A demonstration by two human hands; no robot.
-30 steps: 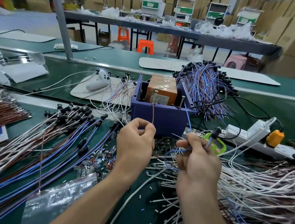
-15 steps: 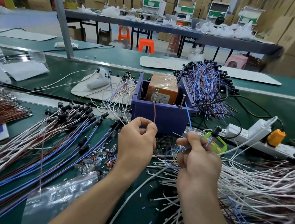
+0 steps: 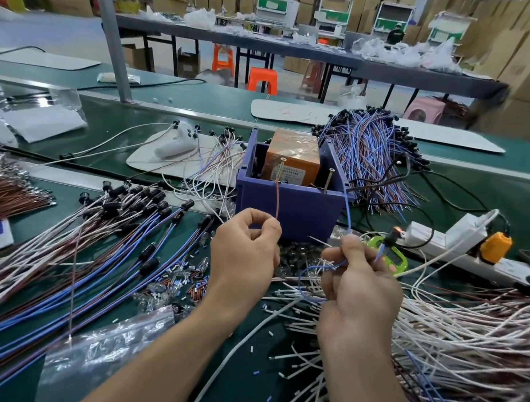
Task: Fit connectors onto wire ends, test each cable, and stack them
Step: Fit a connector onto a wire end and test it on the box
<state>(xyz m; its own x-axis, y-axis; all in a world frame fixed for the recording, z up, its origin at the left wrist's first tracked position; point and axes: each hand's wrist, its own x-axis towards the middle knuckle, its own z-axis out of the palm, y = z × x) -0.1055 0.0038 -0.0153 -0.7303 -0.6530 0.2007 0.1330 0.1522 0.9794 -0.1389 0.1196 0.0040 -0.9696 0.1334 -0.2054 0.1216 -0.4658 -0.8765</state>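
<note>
Both hands are raised over the green bench (image 3: 450,191), just in front of a blue plastic box (image 3: 288,209). The left grip (image 3: 243,253) is closed, thumb and forefinger pinching a thin brown wire (image 3: 277,198). From the pinch the wire runs straight up the front of the box, and its top end meets the left screw (image 3: 281,167) standing at the box's front rim. The right grip (image 3: 358,292) is also closed, pinching a blue wire (image 3: 347,211) under the thumb. Above the thumb this wire climbs toward the right screw (image 3: 329,179); whether it touches the screw cannot be told. Below the fingers the same blue wire hangs in a loose loop between the two hands. A black connector (image 3: 393,234) with a red glow at its tip sits just right of the right thumb, over a green tester (image 3: 394,260).

An orange block (image 3: 293,158) stands inside the box. Left of the hands lies a wide spread of finished cables (image 3: 127,221) with black ends, and small loose terminals (image 3: 186,277) are scattered near the left wrist beside a clear plastic bag (image 3: 100,346). A bundle of blue and brown cables (image 3: 367,152) is heaped behind the box. Bare white wires (image 3: 470,331) are piled right of the right grip. A white power strip (image 3: 446,242) carrying an orange plug (image 3: 495,246) lies beyond the tester.
</note>
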